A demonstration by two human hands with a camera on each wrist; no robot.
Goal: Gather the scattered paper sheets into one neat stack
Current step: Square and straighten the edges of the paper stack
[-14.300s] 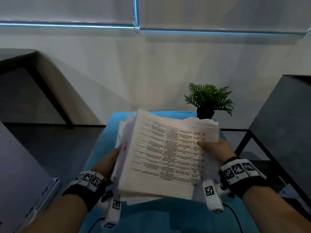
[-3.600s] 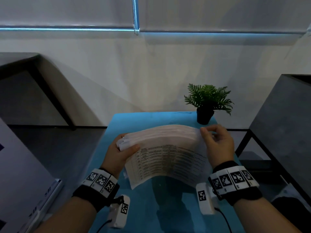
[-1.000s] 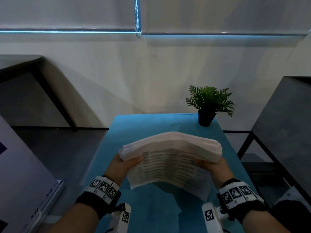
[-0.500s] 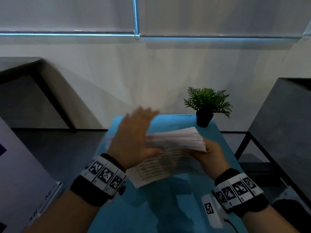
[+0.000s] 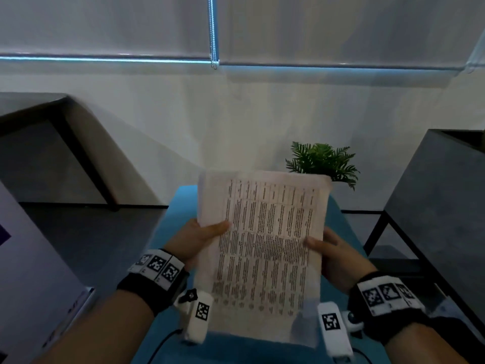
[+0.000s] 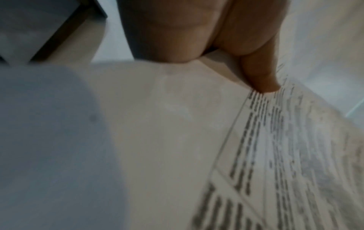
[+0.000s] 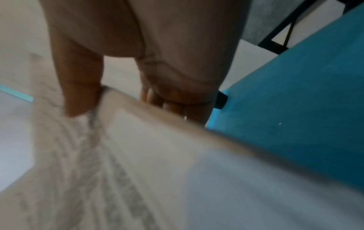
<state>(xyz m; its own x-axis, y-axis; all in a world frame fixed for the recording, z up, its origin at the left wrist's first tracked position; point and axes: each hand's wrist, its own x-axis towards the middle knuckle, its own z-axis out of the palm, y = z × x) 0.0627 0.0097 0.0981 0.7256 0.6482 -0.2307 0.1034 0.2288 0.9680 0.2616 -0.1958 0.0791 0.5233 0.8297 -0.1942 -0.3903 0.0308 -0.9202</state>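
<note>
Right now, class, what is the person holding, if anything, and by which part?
A stack of white printed paper sheets, held upright over the blue table: left hand grips its left edge, right hand its right edge, thumbs on the front.

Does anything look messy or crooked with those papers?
Slightly. The white printed paper stack, held upright between the left hand and right hand above the blue table, has back sheets poking out along its left edge, so it is not flush.

A blue worktop (image 5: 181, 206) stands against a pale wall (image 5: 236, 122); a small green potted plant (image 5: 322, 161) sits at its far right corner; dark tables (image 5: 433, 200) flank it; roller blinds (image 5: 105, 22) hang above.
</note>
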